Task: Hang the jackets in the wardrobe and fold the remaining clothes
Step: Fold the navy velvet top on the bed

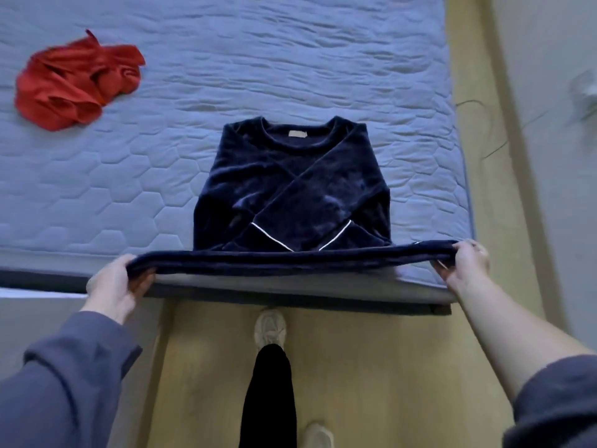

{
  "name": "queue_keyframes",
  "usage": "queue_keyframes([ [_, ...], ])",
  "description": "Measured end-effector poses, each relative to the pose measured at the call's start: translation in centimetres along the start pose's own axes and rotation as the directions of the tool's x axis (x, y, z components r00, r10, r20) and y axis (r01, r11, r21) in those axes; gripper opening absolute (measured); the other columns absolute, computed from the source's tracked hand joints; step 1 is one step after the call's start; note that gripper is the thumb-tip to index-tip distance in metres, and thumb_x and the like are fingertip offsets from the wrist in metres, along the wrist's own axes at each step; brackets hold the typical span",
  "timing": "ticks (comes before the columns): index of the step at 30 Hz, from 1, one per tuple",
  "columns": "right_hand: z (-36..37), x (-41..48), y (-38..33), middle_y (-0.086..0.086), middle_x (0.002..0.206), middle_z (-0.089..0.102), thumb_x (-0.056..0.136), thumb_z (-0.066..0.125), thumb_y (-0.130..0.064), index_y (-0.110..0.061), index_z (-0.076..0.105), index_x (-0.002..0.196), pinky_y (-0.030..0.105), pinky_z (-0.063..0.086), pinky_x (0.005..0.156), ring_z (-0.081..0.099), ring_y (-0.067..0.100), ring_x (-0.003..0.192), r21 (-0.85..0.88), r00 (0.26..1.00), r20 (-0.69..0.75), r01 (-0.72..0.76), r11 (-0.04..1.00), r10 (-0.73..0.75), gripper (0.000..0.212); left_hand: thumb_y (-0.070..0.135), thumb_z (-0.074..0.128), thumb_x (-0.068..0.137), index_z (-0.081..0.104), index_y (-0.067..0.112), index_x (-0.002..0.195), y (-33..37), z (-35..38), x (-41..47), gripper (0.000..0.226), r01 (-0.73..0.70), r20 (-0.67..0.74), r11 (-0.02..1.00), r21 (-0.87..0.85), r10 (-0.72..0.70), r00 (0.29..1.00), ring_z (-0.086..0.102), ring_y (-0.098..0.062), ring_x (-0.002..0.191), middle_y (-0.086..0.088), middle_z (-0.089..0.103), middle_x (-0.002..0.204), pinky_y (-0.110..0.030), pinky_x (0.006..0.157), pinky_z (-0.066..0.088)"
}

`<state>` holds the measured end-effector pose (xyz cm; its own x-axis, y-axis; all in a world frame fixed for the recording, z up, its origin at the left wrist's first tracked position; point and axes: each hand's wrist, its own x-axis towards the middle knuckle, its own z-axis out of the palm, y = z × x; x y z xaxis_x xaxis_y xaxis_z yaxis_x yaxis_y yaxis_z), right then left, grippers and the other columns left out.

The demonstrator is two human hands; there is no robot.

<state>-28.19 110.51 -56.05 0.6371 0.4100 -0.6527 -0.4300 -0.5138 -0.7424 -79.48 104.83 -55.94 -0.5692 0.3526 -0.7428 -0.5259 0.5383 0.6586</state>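
Observation:
A dark navy velvet sweater (290, 189) lies flat on the blue quilted mattress (226, 76), collar away from me, its two sleeves crossed over the front with white piping at the cuffs. Its bottom hem is lifted off the mattress edge and stretched taut between my hands. My left hand (118, 286) grips the hem's left corner, and my right hand (465, 265) grips the right corner. A crumpled red garment (77, 82) lies at the far left of the mattress.
The mattress edge runs just in front of my hands. Below it is yellowish floor (387, 367) with my legs and light shoes (269, 328). A strip of floor and a grey wall (549, 156) lie to the right.

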Motion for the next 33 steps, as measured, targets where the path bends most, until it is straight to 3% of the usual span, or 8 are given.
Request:
queue_keyframes([
  [5, 13.0, 3.8, -9.0, 0.004, 0.085, 0.053, 0.091, 0.039, -0.002, -0.02, 0.05, 0.082, 0.033, 0.051, 0.056, 0.057, 0.025, 0.083, 0.023, 0.99, 0.024, 0.137, 0.99, -0.138, 0.023, 0.007, 0.039, 0.093, 0.053, 0.011, 0.088, 10.9, 12.0, 5.7, 0.015, -0.109, 0.121, 0.991, -0.074, 0.118, 0.986, 0.066, -0.008, 0.049, 0.004, 0.066, 0.051, -0.019, 0.051, 0.055],
  [8, 21.4, 7.3, -12.1, 0.004, 0.092, 0.055, 0.091, 0.044, -0.004, -0.022, 0.049, 0.083, 0.027, 0.052, 0.056, 0.058, 0.026, 0.095, 0.02, 0.969, 0.016, 0.246, 0.969, -0.246, 0.02, 0.005, 0.038, 0.093, 0.05, 0.009, 0.101, 16.2, 20.1, 10.8, 0.015, -0.212, 0.146, 0.973, -0.091, 0.224, 0.964, 0.07, -0.011, 0.059, -0.009, 0.07, 0.087, -0.024, 0.061, 0.058],
  [11, 27.6, 10.7, -10.8, 0.01, 0.124, 0.055, 0.093, 0.049, -0.016, -0.022, 0.042, 0.131, 0.03, 0.049, 0.072, 0.057, 0.026, 0.103, -0.349, 0.92, 0.156, 0.392, 0.851, -0.36, 0.039, 0.019, 0.045, 0.096, 0.03, 0.015, 0.14, 17.1, 27.3, 15.0, 0.047, -0.374, 0.273, 0.916, 0.143, 0.327, 0.905, 0.059, -0.019, 0.105, -0.013, 0.048, 0.133, -0.037, 0.092, 0.046],
  [13, 29.6, 12.1, -6.6, 0.013, 0.148, 0.038, 0.094, 0.05, -0.021, -0.016, 0.024, 0.149, 0.037, 0.034, 0.104, 0.041, 0.029, 0.131, -0.691, 0.845, 0.307, 0.515, 0.508, -0.439, 0.061, 0.03, 0.055, 0.09, 0.01, 0.012, 0.152, 14.2, 30.0, 16.8, 0.078, -0.574, 0.397, 0.663, 0.48, 0.42, 0.816, 0.036, -0.022, 0.135, -0.011, 0.027, 0.154, -0.037, 0.11, 0.03],
  [16, 30.5, 10.8, 2.0, 0.002, 0.161, 0.011, 0.095, 0.044, -0.036, -0.027, 0.016, 0.152, 0.055, 0.01, 0.115, 0.009, 0.024, 0.148, -0.754, 0.662, 0.629, 0.647, -0.113, -0.409, 0.065, 0.039, 0.042, 0.095, 0.011, 0.016, 0.153, 6.4, 31.0, 16.8, 0.07, -0.749, 0.657, -0.025, 0.662, 0.502, 0.563, 0.009, -0.025, 0.147, -0.007, 0.009, 0.16, -0.047, 0.118, 0.01],
  [18, 31.1, 10.0, 6.0, -0.001, 0.161, 0.01, 0.092, 0.033, -0.046, -0.032, 0.018, 0.151, 0.063, 0.011, 0.111, 0.009, 0.026, 0.148, -0.656, 0.574, 0.753, 0.698, -0.287, -0.323, 0.063, 0.051, 0.03, 0.091, 0.017, 0.022, 0.152, 2.2, 31.8, 16.0, 0.069, -0.75, 0.772, -0.278, 0.6, 0.448, 0.451, 0.008, -0.027, 0.148, -0.006, 0.01, 0.16, -0.055, 0.115, 0.009],
  [21, 31.5, 11.2, 8.6, -0.005, 0.161, -0.006, 0.083, 0.006, -0.06, -0.042, 0.003, 0.15, 0.066, 0.005, 0.11, -0.006, 0.026, 0.148, -0.68, 0.66, 0.726, 0.647, -0.345, -0.193, 0.069, 0.058, 0.024, 0.089, 0.026, 0.027, 0.15, -2.1, 32.6, 17.4, 0.068, -0.692, 0.843, -0.482, 0.538, 0.326, 0.428, 0.015, -0.032, 0.146, -0.007, 0.02, 0.158, -0.062, 0.111, 0.008],
  [33, 24.8, 15.9, 9.0, 0.001, 0.162, 0.002, 0.092, 0.013, -0.056, -0.025, 0.011, 0.154, 0.062, 0.006, 0.114, 0.001, 0.02, 0.148, -0.836, 0.774, 0.543, 0.466, -0.29, -0.324, 0.069, 0.049, 0.023, 0.087, 0.033, 0.006, 0.147, -3.2, 24.0, 21.7, 0.074, -0.37, 0.475, -0.301, 0.879, 0.47, 0.744, 0.023, -0.037, 0.142, -0.019, 0.023, 0.155, -0.067, 0.108, 0.019],
])
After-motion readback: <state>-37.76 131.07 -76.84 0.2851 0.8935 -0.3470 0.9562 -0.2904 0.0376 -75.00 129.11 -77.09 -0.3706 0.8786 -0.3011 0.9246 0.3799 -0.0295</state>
